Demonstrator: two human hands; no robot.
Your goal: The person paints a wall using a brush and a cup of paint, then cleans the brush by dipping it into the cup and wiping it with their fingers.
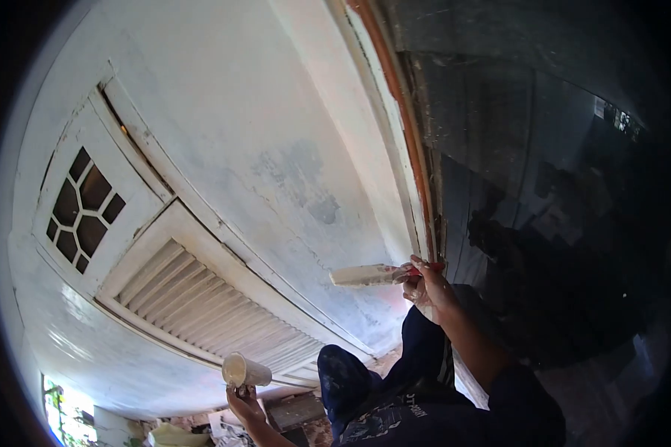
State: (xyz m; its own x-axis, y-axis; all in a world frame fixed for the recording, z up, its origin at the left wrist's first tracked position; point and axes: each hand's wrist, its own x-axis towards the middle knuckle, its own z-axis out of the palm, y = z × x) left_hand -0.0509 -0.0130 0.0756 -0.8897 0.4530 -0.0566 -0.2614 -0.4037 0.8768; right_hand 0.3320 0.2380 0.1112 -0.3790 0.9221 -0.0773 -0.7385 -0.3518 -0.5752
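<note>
Paintbrush [367, 276], bristles laid flat on the pale wall [276, 141], low near the dark door frame [417, 186]. The right hand [425, 287] pinches its red handle, fingers closed tight. The left hand [244, 402] grips a small white cup [246, 370], held away from the wall. Risk, I'd judge: bristles straying onto that frame edge just beside, or the tilted cup spilling. Leftward there's open wall before the louvred shutter [201, 305].

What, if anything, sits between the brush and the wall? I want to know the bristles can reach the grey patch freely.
Nothing visible does. The brush, held in the right hand, lies with its bristles against the white wall, just below the grey patch.
</note>
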